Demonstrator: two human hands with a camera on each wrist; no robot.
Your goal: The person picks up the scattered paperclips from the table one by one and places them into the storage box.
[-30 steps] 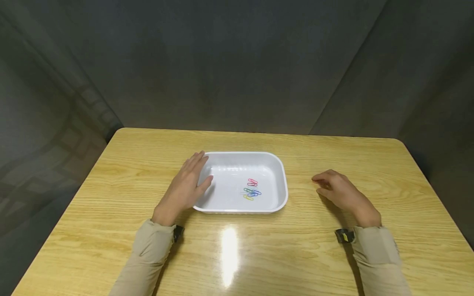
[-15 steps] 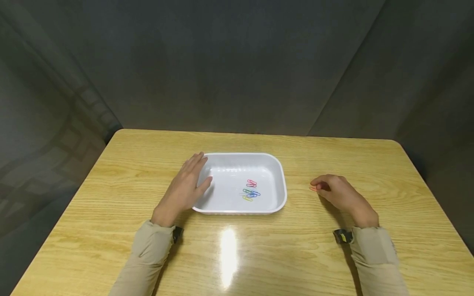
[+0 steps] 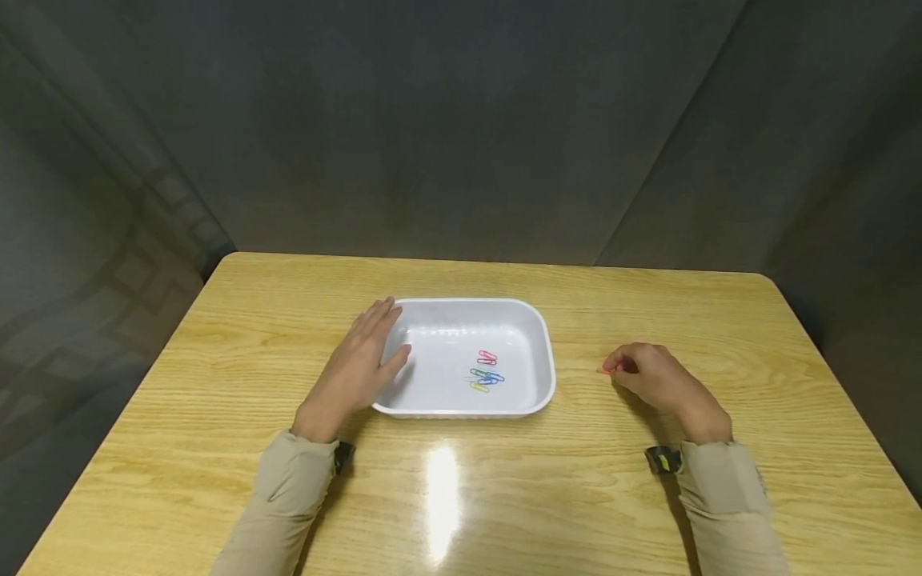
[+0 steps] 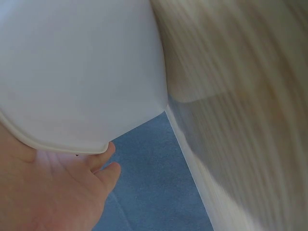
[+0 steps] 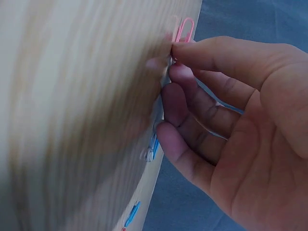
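In the head view a white plastic tray [image 3: 432, 392] sits on the wooden table with several coloured paper clips [image 3: 487, 378] on its floor, including red, green, blue and yellow ones. My left hand [image 3: 354, 374] rests at its left rim, fingers extended, thumb reaching over the inside. The left wrist view shows the palm and fingertips [image 4: 111, 175] against the tray's rim. Right of the tray, my right hand [image 3: 663, 382] pinches a reddish paper clip [image 3: 603, 370] close to the tabletop. Seen from the right wrist, the pink clip [image 5: 185, 31] pokes out past the thumb; the other fingers are bent.
The wooden table [image 3: 547, 480] reaches back to a dark curtain [image 3: 446, 136]. Small blue clip-like objects [image 5: 132, 214] show beyond the fingers in the right wrist view; the head view does not show them clearly. A bright reflection lies on the table before the tray.
My right hand has dropped slightly toward the table, and the reddish clip shows more clearly at its fingertips. The left hand keeps its place at the tray; the whole head view shifts a little.
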